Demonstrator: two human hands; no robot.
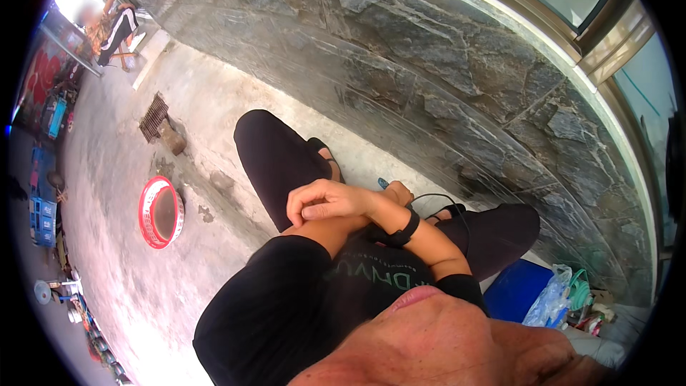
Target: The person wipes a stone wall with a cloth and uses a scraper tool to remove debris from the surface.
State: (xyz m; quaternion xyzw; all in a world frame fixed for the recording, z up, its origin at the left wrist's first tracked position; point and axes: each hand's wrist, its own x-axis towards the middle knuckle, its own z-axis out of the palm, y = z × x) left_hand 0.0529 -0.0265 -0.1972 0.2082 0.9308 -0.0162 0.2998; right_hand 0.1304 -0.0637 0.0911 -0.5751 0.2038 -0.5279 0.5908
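Observation:
My forearms cross in front of my black shirt. My right hand (327,203), below a black wristband (405,229), lies over my left forearm (335,233) with its fingers loosely curled and nothing seen in them. My left hand (397,193) is partly hidden behind my right wrist. Beside it shows the tip of a small blue thing (383,183); whether the hand holds it cannot be told. A thin black cable (442,195) loops from near my left hand towards my right thigh. My knees in dark trousers are spread, with dark sandals (321,147) between them.
A red and white basin (161,212) of murky liquid stands on the concrete floor at left, near a metal grate (154,118) and a block (171,138). A stone-tiled wall (418,53) runs ahead. A blue box (517,289) and plastic bags are at right. A person (110,32) sits far left.

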